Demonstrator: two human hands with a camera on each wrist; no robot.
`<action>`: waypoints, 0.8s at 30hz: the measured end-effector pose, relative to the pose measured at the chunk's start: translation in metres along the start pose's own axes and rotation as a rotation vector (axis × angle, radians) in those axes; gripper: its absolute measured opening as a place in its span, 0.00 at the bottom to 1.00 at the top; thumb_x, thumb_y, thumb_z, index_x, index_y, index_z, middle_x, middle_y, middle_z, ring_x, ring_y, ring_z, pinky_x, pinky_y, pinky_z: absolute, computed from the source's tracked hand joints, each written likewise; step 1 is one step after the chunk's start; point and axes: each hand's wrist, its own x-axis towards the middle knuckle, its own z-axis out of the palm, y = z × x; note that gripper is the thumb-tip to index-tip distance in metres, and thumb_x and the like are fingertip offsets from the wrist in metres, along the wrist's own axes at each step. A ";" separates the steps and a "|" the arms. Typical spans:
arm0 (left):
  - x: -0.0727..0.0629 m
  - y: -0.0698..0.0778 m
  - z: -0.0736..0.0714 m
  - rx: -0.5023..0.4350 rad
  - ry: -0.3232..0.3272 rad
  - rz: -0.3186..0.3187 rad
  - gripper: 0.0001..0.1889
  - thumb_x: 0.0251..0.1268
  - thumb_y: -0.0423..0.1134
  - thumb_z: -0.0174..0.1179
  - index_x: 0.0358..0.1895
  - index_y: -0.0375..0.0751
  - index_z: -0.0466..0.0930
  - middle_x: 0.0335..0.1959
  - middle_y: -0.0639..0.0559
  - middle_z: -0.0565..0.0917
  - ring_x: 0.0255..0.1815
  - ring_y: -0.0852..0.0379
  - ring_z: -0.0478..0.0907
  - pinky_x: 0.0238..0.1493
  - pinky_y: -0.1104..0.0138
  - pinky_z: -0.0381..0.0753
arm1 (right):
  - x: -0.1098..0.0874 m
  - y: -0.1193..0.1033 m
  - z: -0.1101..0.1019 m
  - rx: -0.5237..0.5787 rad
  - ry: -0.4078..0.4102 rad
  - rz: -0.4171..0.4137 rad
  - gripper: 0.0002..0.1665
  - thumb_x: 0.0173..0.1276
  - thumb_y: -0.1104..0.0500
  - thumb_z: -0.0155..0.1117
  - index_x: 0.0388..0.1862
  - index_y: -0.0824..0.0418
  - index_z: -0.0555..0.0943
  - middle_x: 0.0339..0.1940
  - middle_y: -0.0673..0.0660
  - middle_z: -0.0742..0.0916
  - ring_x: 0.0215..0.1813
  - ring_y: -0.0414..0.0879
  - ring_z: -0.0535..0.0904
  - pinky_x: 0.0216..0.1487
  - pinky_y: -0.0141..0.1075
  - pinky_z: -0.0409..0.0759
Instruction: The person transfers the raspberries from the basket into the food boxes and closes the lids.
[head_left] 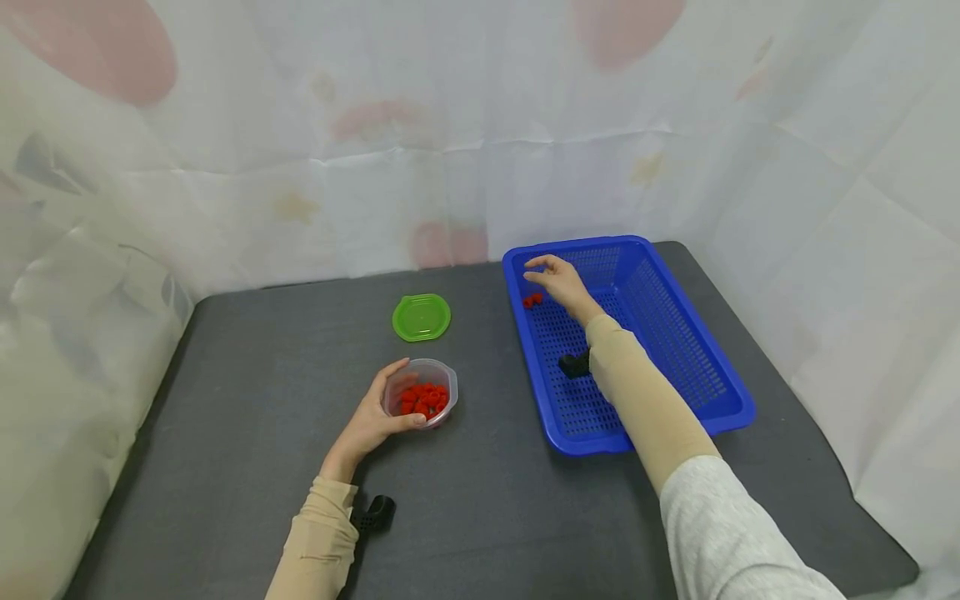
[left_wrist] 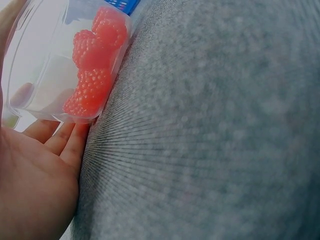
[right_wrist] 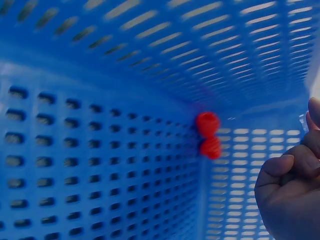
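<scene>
My left hand point(head_left: 375, 412) grips a clear plastic tub point(head_left: 453, 379) from its left side, thumb near and fingers behind. Red raspberries point(head_left: 425, 402) lie inside the tub; in the left wrist view they rest along its bottom, and the tub sits right at the grey tabletop. Over the far left part of a blue basket point(head_left: 538, 408) is my right hand point(head_left: 562, 285), its thumb and fingers bent but apart, with nothing seen between them. Two raspberries point(right_wrist: 209, 135) lie close together in the basket's corner, just below that hand in the head view.
A green lid point(head_left: 422, 317) lies flat on the table point(head_left: 247, 417) behind the tub. White patterned sheets point(head_left: 420, 200) hang along the back and both sides. Black wrist camera mounts point(head_left: 377, 514) stick out from both forearms.
</scene>
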 end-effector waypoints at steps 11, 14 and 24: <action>-0.007 0.026 0.005 -0.015 -0.006 -0.016 0.47 0.50 0.30 0.68 0.72 0.46 0.48 0.69 0.35 0.62 0.70 0.41 0.59 0.62 0.76 0.64 | 0.005 0.024 0.002 -0.117 -0.039 0.007 0.21 0.67 0.54 0.59 0.58 0.55 0.74 0.27 0.55 0.71 0.29 0.46 0.62 0.36 0.39 0.61; -0.009 0.029 0.006 -0.012 -0.006 -0.019 0.47 0.50 0.31 0.68 0.72 0.45 0.48 0.69 0.35 0.62 0.70 0.41 0.59 0.62 0.76 0.63 | 0.007 0.028 0.004 -0.158 -0.053 0.010 0.21 0.67 0.54 0.60 0.58 0.55 0.74 0.29 0.57 0.73 0.29 0.47 0.62 0.37 0.39 0.62; -0.008 0.030 0.006 -0.008 -0.006 -0.034 0.47 0.51 0.31 0.68 0.72 0.44 0.48 0.69 0.36 0.62 0.70 0.41 0.59 0.67 0.64 0.63 | 0.012 0.038 0.008 -0.308 -0.061 -0.001 0.22 0.65 0.55 0.61 0.58 0.59 0.75 0.42 0.59 0.78 0.38 0.49 0.67 0.45 0.41 0.66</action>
